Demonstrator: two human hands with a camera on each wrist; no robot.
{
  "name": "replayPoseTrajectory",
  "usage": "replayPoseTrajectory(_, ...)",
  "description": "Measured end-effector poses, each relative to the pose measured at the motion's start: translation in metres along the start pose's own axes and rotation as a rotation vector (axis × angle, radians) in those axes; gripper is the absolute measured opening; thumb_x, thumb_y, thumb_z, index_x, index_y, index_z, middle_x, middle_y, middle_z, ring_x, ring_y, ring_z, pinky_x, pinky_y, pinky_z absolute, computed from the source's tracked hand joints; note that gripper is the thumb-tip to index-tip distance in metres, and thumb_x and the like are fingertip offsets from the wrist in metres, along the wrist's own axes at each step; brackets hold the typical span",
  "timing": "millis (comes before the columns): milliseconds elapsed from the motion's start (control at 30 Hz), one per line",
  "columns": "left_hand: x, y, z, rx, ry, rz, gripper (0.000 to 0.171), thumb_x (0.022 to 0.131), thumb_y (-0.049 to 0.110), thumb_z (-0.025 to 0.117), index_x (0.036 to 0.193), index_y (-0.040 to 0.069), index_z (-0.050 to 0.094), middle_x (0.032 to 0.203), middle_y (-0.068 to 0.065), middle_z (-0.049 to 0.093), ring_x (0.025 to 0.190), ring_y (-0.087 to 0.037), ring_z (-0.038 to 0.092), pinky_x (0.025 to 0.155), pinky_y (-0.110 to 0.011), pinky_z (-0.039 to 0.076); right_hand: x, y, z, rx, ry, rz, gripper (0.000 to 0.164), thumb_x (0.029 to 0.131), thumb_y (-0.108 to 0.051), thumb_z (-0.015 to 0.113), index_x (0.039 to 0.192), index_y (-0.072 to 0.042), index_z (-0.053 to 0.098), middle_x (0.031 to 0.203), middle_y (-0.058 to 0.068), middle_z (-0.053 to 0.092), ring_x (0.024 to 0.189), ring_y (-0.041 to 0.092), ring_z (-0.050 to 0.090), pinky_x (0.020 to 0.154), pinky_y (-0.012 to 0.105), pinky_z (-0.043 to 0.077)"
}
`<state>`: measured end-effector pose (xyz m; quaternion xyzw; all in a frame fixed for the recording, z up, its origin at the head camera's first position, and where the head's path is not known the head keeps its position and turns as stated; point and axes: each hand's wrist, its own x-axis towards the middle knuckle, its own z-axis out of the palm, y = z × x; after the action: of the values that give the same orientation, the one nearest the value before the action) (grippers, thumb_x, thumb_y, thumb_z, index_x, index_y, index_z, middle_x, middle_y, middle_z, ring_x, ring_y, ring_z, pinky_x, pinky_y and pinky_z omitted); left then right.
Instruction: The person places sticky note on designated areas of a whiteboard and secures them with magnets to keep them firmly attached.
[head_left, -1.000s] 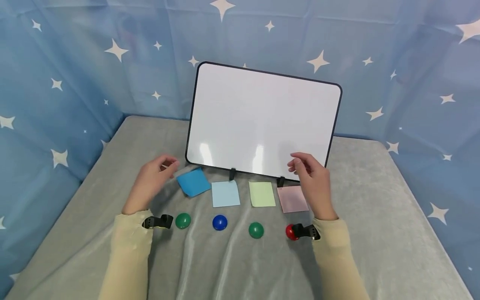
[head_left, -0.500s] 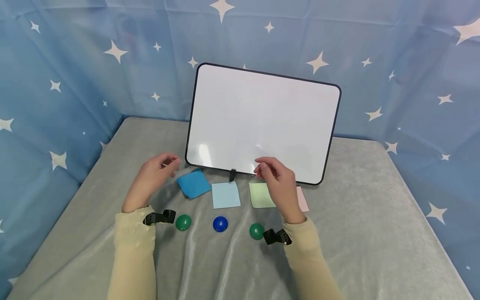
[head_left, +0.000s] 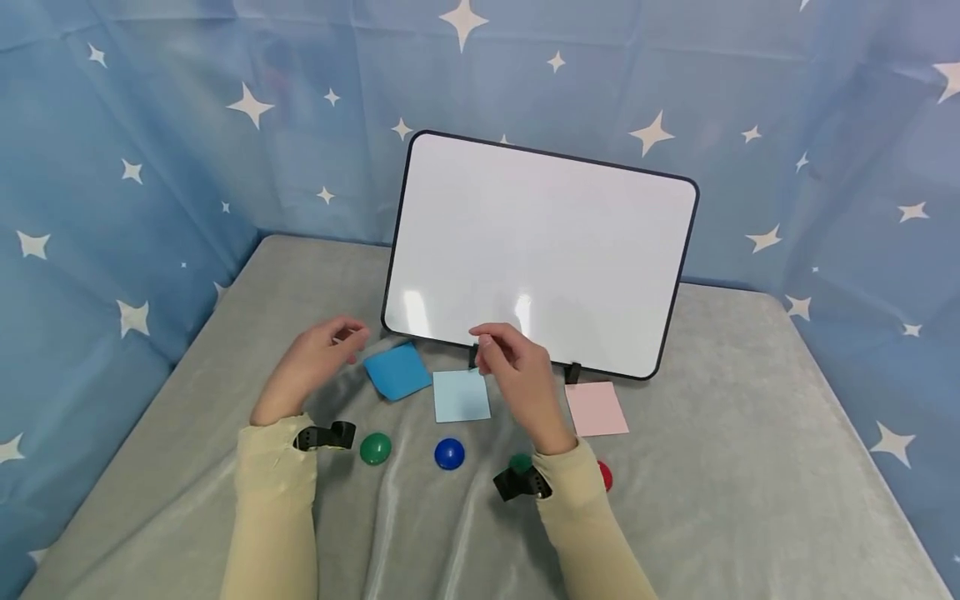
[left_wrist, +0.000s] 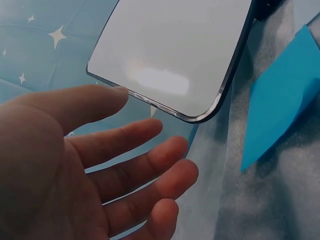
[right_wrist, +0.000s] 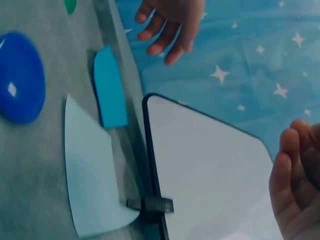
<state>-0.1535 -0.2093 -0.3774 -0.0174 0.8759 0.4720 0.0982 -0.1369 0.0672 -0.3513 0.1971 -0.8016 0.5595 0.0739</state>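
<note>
My left hand (head_left: 311, 367) hovers left of the bright blue paper note (head_left: 397, 371), its fingers loosely bent and holding nothing; the left wrist view shows them spread beside the corner of the whiteboard (left_wrist: 170, 60). In front of the board's lower edge is my right hand (head_left: 521, 383), fingers loosely curled, nothing visible in them. It is nearest the light blue note (head_left: 461, 396) and covers the pale green one. Closer to me lie domed round pieces: a green one (head_left: 376, 448), a blue one (head_left: 449, 454), a second green one (head_left: 521, 463) and a red one (head_left: 606, 476), the last two partly hidden.
The whiteboard leans back on small black feet (head_left: 572, 372) on a grey cloth-covered table (head_left: 750, 467). A pink note (head_left: 597, 408) lies by its right foot. Behind and at the sides hangs a blue curtain (head_left: 315, 50) with white stars.
My right hand has swept left from over the pink note, past the pale green note, toward the light blue one. The left hand has stayed nearly in place. The head view has shifted slightly.
</note>
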Motion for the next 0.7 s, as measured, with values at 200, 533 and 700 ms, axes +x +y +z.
replayPoseTrajectory(200, 0.001, -0.005, 0.001, 0.038, -0.004, -0.029, 0.047, 0.089, 0.050, 0.044, 0.117, 0.013, 0.051, 0.109, -0.007, 0.053, 0.094, -0.028, 0.055, 0.079, -0.038, 0.041, 0.001, 0.022, 0.008, 0.002, -0.022, 0.004, 0.019, 0.093, -0.027, 0.048, 0.103, -0.020, 0.062, 0.071, 0.001, 0.058, 0.063, 0.011, 0.055, 0.058, 0.028, 0.045)
replayPoseTrajectory(533, 0.000, -0.013, -0.002, 0.114, 0.023, -0.053, 0.050, 0.089, 0.051, 0.042, 0.119, 0.012, 0.049, 0.117, -0.009, 0.050, 0.096, -0.026, 0.049, 0.078, -0.040, 0.040, -0.008, 0.036, 0.023, -0.115, -0.138, 0.003, 0.021, 0.092, -0.031, 0.047, 0.105, -0.021, 0.060, 0.071, 0.000, 0.059, 0.061, 0.018, 0.055, 0.050, 0.025, 0.041)
replayPoseTrajectory(700, 0.005, -0.013, 0.005, 0.096, -0.017, -0.063, 0.046, 0.091, 0.044, 0.044, 0.120, 0.010, 0.050, 0.116, -0.010, 0.051, 0.093, -0.027, 0.051, 0.076, -0.037, 0.042, -0.013, 0.041, 0.033, -0.156, -0.208, 0.011, 0.021, 0.092, -0.026, 0.048, 0.107, -0.017, 0.061, 0.071, 0.000, 0.059, 0.060, 0.011, 0.055, 0.050, 0.024, 0.041)
